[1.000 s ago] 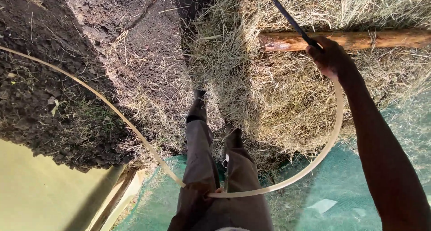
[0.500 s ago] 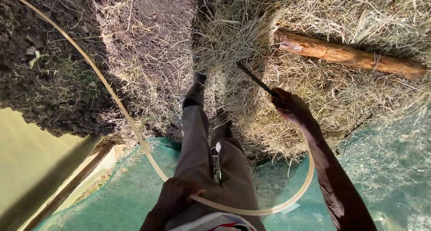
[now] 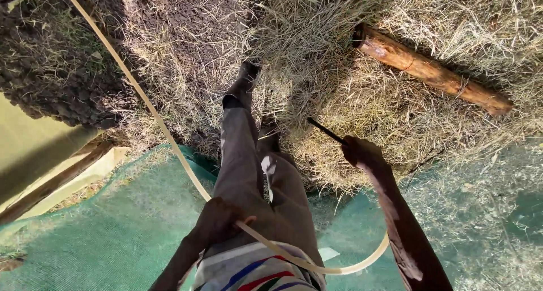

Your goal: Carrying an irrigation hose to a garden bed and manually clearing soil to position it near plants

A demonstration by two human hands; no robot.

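Two hands, one long pale strip between them. Our left hand (image 3: 218, 223), low centre of the frame, has its fingers closed round the thin bent strip (image 3: 153, 113); from there the strip runs up to the upper left corner over the soil, and the other way it loops along the bottom edge and curves up behind our right forearm. Our right hand (image 3: 362, 152), right of centre, is clenched on a dark slim blade or rod (image 3: 325, 130) that points up-left into the hay; whether it also pinches the strip's end we cannot tell, the wrist hides it.

Progress, as a judgement: the strip is held bowed in a wide loop but neither end appears fixed to anything, and no binding or joint shows. The shaping or splitting work looks to be under way with the bulk of it left.

Around us: a heap of dry hay (image 3: 362, 93) fills the upper middle and right, with a rough wooden pole (image 3: 432, 70) lying tilted across it. Dark clumped soil (image 3: 51, 70) sits upper left. Green netting (image 3: 113, 223) covers the ground below. Our trousered legs (image 3: 243, 155) stand between the hands, boots in the hay, directly inside the loop. A pale sheet and a wooden batten (image 3: 51, 180) lie at left.
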